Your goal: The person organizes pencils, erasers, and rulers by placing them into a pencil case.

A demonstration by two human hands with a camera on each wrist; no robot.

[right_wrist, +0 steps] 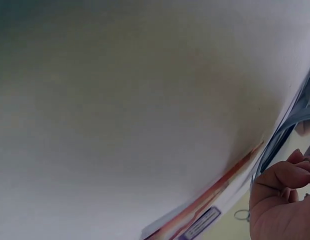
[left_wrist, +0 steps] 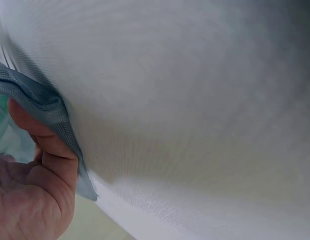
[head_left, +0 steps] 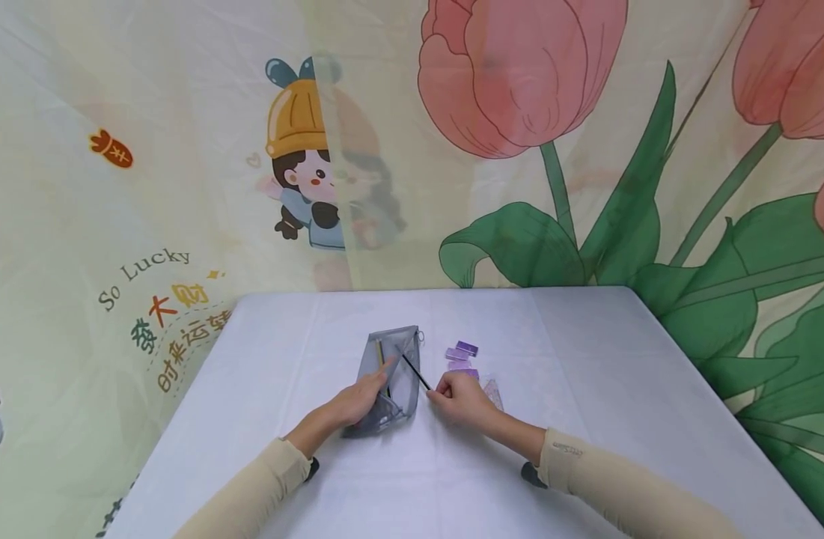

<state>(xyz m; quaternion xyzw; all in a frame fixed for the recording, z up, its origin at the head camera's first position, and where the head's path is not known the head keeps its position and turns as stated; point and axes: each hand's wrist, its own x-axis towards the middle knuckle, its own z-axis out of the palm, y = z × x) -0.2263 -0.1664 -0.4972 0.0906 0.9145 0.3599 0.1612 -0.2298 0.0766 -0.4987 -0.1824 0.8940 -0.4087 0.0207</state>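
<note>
Two hands engaged: our left hand [head_left: 356, 400] grips the grey pouch [head_left: 403, 385], mid-scene; our right hand [head_left: 460, 399] pinches a black stick [head_left: 416, 373] at its near end; we should keep the pouch taut, steering gently. We count one pouch, one black stick; rightward, four visible purple pieces [head_left: 458, 355], one clear packet [head_left: 494, 392].

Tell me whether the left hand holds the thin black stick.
No, the right hand pinches the thin black stick by its near end.
</note>
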